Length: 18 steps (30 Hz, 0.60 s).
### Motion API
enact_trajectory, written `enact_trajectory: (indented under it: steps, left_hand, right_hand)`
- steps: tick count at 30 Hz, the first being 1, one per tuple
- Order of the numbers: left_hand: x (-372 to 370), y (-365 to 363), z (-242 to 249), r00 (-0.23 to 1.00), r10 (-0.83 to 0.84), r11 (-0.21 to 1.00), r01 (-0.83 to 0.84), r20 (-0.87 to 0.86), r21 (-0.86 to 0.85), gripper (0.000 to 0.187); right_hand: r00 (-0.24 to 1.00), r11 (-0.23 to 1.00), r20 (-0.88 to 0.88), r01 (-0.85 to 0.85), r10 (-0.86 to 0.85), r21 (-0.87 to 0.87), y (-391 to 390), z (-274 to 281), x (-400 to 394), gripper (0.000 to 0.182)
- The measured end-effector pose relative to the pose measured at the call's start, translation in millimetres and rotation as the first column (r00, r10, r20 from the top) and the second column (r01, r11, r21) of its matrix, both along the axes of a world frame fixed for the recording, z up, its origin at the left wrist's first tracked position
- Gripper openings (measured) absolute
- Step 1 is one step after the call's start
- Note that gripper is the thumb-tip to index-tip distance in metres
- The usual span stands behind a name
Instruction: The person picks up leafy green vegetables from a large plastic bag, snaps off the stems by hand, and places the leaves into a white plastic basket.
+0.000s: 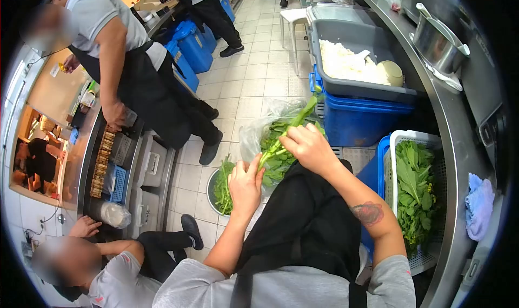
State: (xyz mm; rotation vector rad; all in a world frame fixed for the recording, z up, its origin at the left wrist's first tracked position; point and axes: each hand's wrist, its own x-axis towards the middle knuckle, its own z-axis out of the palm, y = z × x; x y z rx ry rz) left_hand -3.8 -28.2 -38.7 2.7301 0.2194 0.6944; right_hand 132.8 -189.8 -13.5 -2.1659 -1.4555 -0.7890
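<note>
Both my hands grip one bunch of leafy green stalks [274, 150] in front of my lap. My left hand [245, 184] pinches its near end, and my right hand [309, 148] closes on it farther up, with thick stems sticking out beyond the fingers. Below and behind the bunch, a clear plastic bag [252, 132] holds more leafy greens [278, 132]. A metal bowl [210, 191] with cut greens [223, 189] stands on the floor, left of my left hand. To my right, a white basket [393, 173] is filled with leafy greens [413, 186].
A grey tub [351, 89] of white food rests on a blue bin [357, 118] at the front right. Along the right runs a steel counter [432, 97] with a metal pot [440, 43]. One co-worker [143, 86] stands at the left counter; another [121, 270] sits low at left.
</note>
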Motion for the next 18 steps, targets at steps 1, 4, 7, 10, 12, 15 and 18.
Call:
enact_trajectory:
  steps: [1,4,7,10,12,15,18]
  left_hand:
    - [0,0,-1,1.000,0.017,1.000,-0.017,-0.002,-0.024,0.033]
    - [2,-5,1,0.999,0.013,0.992,-0.019,-0.046,-0.123,0.032]
    - [0,-10,1,0.996,-0.004,0.971,-0.018,-0.091,-0.239,0.031]
    - [-2,-5,-3,0.996,-0.088,0.908,0.071,-0.022,-0.414,0.030]
    - [-6,9,-14,0.986,-0.166,0.840,0.146,0.008,-0.523,0.029]
    - [-12,21,0,0.930,-0.355,0.650,0.174,-0.094,-0.740,0.028]
    - [-12,23,2,0.904,-0.420,0.538,0.174,-0.084,-0.825,0.029]
  right_hand:
    - [1.000,1.000,0.026,0.002,-0.002,-0.011,0,-2,-2,0.016]
    - [0.996,0.981,-0.092,0.034,-0.016,0.191,3,-14,-4,0.016]
    - [0.880,0.851,-0.474,0.260,-0.016,0.455,2,-14,-2,0.011]
    - [0.506,0.582,-0.796,0.555,0.331,0.595,-23,3,26,0.014]
    - [0.397,0.494,-0.734,0.553,0.552,0.671,-51,17,45,0.018]
    - [0.497,0.552,-0.687,0.412,0.530,0.725,-71,44,56,0.018]
    - [0.573,0.797,-0.774,0.318,0.270,0.514,-71,67,47,0.016]
